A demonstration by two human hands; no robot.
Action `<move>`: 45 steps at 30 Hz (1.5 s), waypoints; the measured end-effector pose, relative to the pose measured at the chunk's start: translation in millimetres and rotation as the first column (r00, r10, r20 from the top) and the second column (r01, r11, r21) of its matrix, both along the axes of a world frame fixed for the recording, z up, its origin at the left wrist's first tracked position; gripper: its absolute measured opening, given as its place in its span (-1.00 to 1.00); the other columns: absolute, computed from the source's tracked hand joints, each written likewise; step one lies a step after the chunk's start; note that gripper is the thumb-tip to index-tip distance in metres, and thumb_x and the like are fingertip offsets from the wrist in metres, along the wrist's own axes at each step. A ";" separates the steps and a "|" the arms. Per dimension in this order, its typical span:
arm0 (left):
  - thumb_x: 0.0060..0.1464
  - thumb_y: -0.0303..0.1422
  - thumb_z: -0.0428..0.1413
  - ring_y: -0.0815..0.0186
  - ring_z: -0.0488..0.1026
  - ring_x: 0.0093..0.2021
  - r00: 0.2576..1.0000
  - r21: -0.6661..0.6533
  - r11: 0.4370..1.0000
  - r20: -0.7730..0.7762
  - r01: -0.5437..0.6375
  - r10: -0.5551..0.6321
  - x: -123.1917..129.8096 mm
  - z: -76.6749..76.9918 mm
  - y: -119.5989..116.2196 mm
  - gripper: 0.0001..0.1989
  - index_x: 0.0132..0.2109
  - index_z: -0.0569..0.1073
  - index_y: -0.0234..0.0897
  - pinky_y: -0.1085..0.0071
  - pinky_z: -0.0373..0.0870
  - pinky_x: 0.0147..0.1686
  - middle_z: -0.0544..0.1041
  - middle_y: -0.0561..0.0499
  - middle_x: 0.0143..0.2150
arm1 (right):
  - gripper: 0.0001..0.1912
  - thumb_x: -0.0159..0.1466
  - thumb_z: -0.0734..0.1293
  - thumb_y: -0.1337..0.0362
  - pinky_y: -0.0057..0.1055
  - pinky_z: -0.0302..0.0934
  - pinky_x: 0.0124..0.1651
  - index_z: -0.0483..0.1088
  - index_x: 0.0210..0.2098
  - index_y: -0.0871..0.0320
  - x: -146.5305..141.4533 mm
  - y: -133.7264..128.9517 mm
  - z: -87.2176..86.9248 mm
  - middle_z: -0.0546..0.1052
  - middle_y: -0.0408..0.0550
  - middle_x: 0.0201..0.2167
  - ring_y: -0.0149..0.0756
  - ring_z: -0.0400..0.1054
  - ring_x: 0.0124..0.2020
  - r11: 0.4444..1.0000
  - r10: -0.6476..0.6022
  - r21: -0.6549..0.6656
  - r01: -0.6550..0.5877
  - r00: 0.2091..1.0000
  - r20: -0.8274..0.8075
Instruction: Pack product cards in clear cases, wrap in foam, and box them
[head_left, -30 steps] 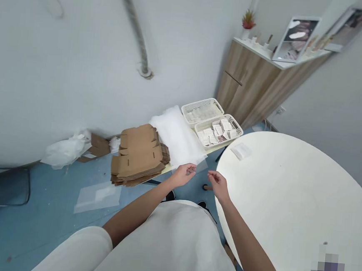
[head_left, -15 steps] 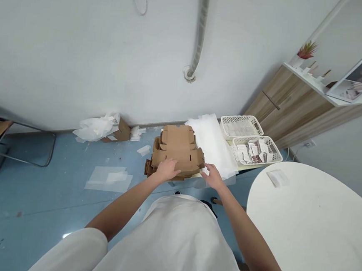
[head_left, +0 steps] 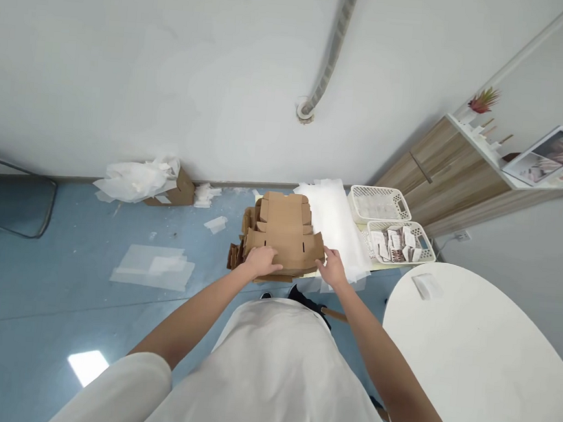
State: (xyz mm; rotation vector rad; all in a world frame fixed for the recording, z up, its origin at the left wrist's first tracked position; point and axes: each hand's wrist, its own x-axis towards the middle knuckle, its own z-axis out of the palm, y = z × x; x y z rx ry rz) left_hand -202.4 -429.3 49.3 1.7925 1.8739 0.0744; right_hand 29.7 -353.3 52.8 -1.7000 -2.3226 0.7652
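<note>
A flat, unfolded cardboard mailer box (head_left: pixel 285 221) lies on top of a stack of similar brown blanks, its flaps spread and two dark slots along its near part. My left hand (head_left: pixel 260 261) rests on the near left part of this blank, fingers and thumb apart. At the blank's right edge is my right hand (head_left: pixel 333 267), its thumb and fingers closed on the flap's corner. More folded cardboard (head_left: pixel 234 256) sticks out at the stack's left side. White foam sheets (head_left: pixel 332 221) lie just right of the stack.
Two white plastic baskets (head_left: pixel 379 204) stand to the right, the nearer one with several small packets (head_left: pixel 396 244). A round white table (head_left: pixel 484 357) is at my right, bearing a small packet (head_left: pixel 426 286). A wooden cabinet (head_left: pixel 451 162) stands behind; a carton (head_left: pixel 180 190) sits by the wall.
The view has shifted, so the stack sits slightly further right. My right hand has come onto the blank's right flap edge; my left hand stays on its near left part.
</note>
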 end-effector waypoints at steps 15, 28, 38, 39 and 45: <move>-0.07 -0.02 0.04 0.10 0.40 -0.18 0.993 0.054 0.995 0.075 0.085 -0.089 -3.4 -14.6 4.7 -0.55 -0.16 0.44 -0.26 0.29 0.29 -0.22 0.42 -0.13 -0.18 | -0.70 0.11 0.16 0.42 -0.43 0.09 -0.34 0.31 -0.16 0.15 -19.1 30.8 -0.4 0.42 0.00 -0.27 -0.27 0.33 -0.28 0.992 0.101 0.042 -0.115 0.961 0.257; 0.14 -0.13 -0.15 0.21 0.42 -0.23 0.981 0.121 0.974 0.008 0.192 -0.195 -3.1 -18.4 1.3 -0.62 -0.22 0.45 -0.27 0.37 0.28 -0.26 0.46 -0.10 -0.26 | -0.67 -0.01 0.14 0.42 -0.46 0.25 -0.34 0.24 -0.22 0.15 -17.9 34.5 3.6 0.51 -0.13 -0.34 -0.37 0.40 -0.37 0.970 -0.191 -0.197 0.144 0.951 -0.245; 0.10 -0.52 -0.12 0.21 0.45 -0.27 0.970 0.134 0.971 -0.172 0.198 -0.174 5.8 -15.0 -1.5 -0.80 -0.27 0.40 -0.33 0.36 0.28 -0.33 0.47 -0.10 -0.29 | -0.69 0.17 0.15 0.28 -0.28 0.18 -0.05 0.30 -0.10 0.19 -30.5 -9.5 22.4 0.43 0.06 -0.14 -0.22 0.29 -0.09 0.981 0.138 0.158 -0.114 0.979 -0.153; 0.08 -0.54 -0.11 0.21 0.45 -0.27 0.968 0.136 0.970 -0.180 0.200 -0.174 5.9 -14.2 -2.6 -0.80 -0.27 0.40 -0.33 0.35 0.28 -0.32 0.47 -0.10 -0.30 | -0.70 0.20 0.13 0.26 -0.31 0.19 -0.08 0.31 -0.10 0.17 -32.2 -16.9 22.5 0.45 0.04 -0.17 -0.23 0.32 -0.14 0.970 0.223 0.122 -0.208 0.968 -0.118; 0.11 -0.50 -0.14 0.21 0.45 -0.28 0.969 0.177 0.966 -0.195 0.189 -0.154 3.5 -7.1 -6.3 -0.78 -0.27 0.39 -0.32 0.33 0.27 -0.31 0.48 -0.08 -0.32 | -0.59 0.13 0.26 0.21 -0.26 0.15 0.00 0.33 -0.05 0.22 -32.3 -46.4 -4.4 0.38 0.12 -0.02 -0.11 0.28 -0.02 0.885 0.463 -0.098 -0.455 0.883 0.081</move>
